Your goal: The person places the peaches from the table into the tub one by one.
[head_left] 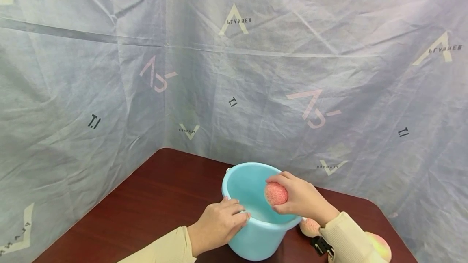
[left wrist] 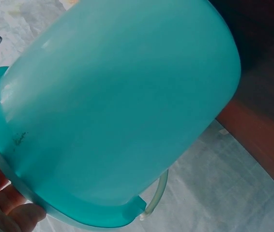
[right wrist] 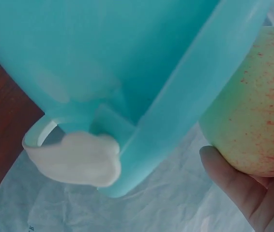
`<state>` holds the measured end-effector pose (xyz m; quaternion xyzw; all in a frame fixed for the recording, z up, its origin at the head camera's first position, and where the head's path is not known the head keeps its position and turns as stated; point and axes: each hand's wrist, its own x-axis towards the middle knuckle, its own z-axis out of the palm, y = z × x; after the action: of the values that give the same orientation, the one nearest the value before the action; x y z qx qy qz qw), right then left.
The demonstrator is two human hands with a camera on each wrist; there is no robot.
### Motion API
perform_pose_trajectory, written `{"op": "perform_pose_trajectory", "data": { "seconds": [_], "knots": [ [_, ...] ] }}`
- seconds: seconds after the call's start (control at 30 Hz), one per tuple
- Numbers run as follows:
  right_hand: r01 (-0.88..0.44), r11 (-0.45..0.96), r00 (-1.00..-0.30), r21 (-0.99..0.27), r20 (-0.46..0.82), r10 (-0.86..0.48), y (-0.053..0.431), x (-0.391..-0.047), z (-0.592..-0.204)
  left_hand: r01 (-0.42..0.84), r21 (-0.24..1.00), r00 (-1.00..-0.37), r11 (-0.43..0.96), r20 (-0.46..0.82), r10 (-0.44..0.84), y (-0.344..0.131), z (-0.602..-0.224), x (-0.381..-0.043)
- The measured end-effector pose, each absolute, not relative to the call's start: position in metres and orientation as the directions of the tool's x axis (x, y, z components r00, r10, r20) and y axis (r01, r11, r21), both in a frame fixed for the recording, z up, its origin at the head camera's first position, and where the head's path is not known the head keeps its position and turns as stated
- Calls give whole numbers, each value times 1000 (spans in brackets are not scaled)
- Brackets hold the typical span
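A light blue plastic bucket [head_left: 256, 240] stands upright on the table. My left hand [head_left: 219, 224] grips its near-left rim, and in the left wrist view the fingers [left wrist: 28, 215] curl over the edge. With fingers and thumb, my right hand [head_left: 301, 200] holds an apple [head_left: 276, 194] over the bucket's mouth. Red streaks on a pale yellow skin show on that apple [right wrist: 255, 106] in the right wrist view, beside the bucket's rim [right wrist: 190, 92]. The visible part of the bucket's inside holds nothing.
Behind the bucket's right side lies a speckled reddish fruit [head_left: 310, 227]. A yellow-pink fruit [head_left: 380, 246] sits farther right, partly behind the right sleeve [head_left: 352, 238]. The bucket's white handle [right wrist: 74, 159] hangs at its side. Grey printed sheeting [head_left: 256, 92] surrounds the dark red table [head_left: 175, 190].
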<state>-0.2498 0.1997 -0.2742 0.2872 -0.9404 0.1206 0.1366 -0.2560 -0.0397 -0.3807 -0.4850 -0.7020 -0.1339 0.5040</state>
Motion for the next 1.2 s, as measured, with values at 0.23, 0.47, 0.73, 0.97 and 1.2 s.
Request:
{"op": "perform_pose_trajectory", "data": {
  "seconds": [0.23, 0.47, 0.73, 0.97, 1.2],
  "knots": [
    [-593, 796, -782, -123, 322, -533, 195, -250, -272, 841, -226, -97, 492, 831, 547, -39, -380, -253],
    [-601, 794, -769, -90, 337, -544, 191, -254, -275, 834, -242, -85, 496, 832, 549, -39, -381, -254],
    [-618, 782, -760, -76, 312, -570, 191, -257, -279, 809, -317, 0, 495, 842, 539, -38, -381, -256],
    [-632, 774, -745, -38, 306, -593, 192, -258, -281, 830, -278, -27, 484, 846, 533, -37, -383, -256],
    [-613, 784, -771, -96, 291, -567, 195, -253, -277, 814, -313, 11, 489, 850, 526, -38, -383, -258]
  ]
}}
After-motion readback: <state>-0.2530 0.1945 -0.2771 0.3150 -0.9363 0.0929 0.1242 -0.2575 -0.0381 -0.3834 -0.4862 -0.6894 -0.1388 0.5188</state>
